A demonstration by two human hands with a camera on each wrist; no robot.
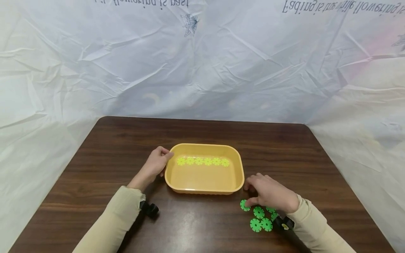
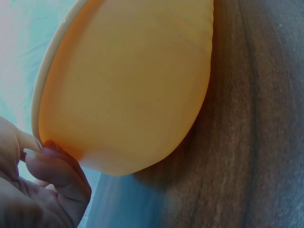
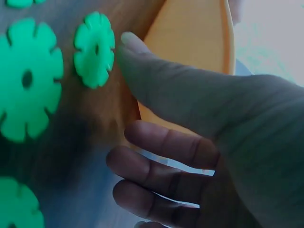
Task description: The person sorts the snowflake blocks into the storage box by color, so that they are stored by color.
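Note shallow, round-cornered, orange-yellow plastic tray at mid dark wood-grain worktop. Inside, along the far side: row of six pale-yellow, flower-shaped notched discs, evenly spaced, seemingly ordered on purpose; cannot tell if flat or leaning. At the tray's left end, bare left hand with rim pinched between the digits, probably to steady it. Off the right end, bare right hand, fingers loosely bent, grasping nothing. Below and beside it, bright green, flower-shaped notched discs loose on the worktop, at least six, two partly covered; likely placed on that side for short reach. Only in head view: yellow row and full tray outline. Only in left wrist view: digit pressed against the outer wall under the rim. In right wrist view: bare fingertips, thumb just beside nearest green disc; cannot confirm contact.
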